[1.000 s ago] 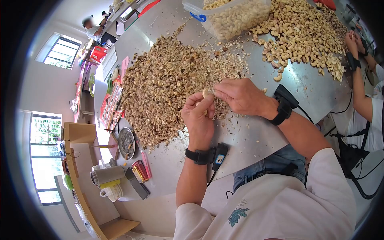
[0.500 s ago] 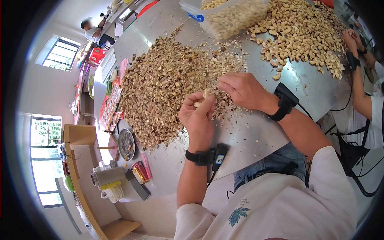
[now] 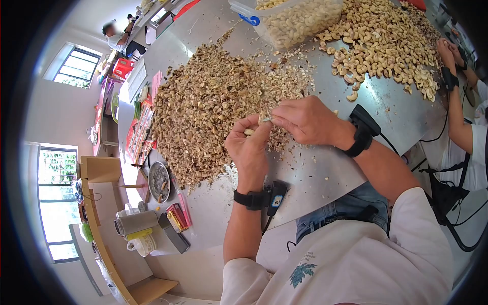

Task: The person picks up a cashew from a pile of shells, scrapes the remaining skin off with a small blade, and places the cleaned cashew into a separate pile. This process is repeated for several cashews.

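My left hand pinches a pale cashew nut between thumb and forefinger. A second cashew shows lower down, in the curl of its fingers. My right hand is closed, its thumb and fingertips brought against the pinched nut. From those fingertips pokes a small thin silvery tool, blade-like, most of it hidden. Beneath and beyond both hands spreads a large heap of small brown and cream nut pieces.
A clear plastic tub of cashews stands at the back, beside a pile of whole cashews. A metal dish, a steel mug and small boxes sit at left. Another person's hands are at far right.
My right hand has moved left to meet the nut in my left hand, and the silvery tip now shows. My left hand has shifted slightly left.
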A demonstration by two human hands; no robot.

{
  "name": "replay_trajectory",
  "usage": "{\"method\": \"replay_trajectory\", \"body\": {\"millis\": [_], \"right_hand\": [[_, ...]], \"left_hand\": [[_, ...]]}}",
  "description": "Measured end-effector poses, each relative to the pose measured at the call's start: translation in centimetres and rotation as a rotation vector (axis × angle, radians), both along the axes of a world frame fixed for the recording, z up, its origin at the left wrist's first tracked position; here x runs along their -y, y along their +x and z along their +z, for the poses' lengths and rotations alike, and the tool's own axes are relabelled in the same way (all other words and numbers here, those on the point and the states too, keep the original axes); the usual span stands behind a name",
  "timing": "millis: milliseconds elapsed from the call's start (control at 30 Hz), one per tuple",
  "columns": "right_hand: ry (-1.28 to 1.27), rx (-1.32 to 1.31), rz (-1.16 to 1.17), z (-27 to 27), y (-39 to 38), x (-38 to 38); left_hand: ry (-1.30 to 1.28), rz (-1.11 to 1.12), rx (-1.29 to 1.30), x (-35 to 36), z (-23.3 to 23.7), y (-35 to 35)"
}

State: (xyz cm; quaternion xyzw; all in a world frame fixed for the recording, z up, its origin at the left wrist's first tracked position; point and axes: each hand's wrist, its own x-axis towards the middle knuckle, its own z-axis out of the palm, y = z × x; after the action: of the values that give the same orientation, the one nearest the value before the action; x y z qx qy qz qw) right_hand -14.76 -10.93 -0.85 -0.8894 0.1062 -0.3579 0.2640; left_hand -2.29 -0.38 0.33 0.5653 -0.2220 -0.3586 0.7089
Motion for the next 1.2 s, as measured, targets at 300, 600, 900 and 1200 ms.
{"method": "replay_trajectory", "body": {"millis": [300, 600, 900, 1200], "right_hand": [[-0.029, -0.029, -0.097, -0.4, 0.1, 0.2], [0.024, -0.010, -0.004, 0.0, 0.1, 0.0], [0.053, -0.002, 0.027, 0.0, 0.1, 0.4], [0.025, -0.022, 0.024, -0.2, 0.0, 0.2]], "left_hand": [[0.070, 0.012, 0.103, -0.2, 0.0, 0.2], [0.097, 0.008, 0.128, -0.2, 0.0, 0.2], [0.087, 0.002, 0.103, -0.3, 0.2, 0.2], [0.098, 0.003, 0.119, -0.2, 0.1, 0.1]]}}
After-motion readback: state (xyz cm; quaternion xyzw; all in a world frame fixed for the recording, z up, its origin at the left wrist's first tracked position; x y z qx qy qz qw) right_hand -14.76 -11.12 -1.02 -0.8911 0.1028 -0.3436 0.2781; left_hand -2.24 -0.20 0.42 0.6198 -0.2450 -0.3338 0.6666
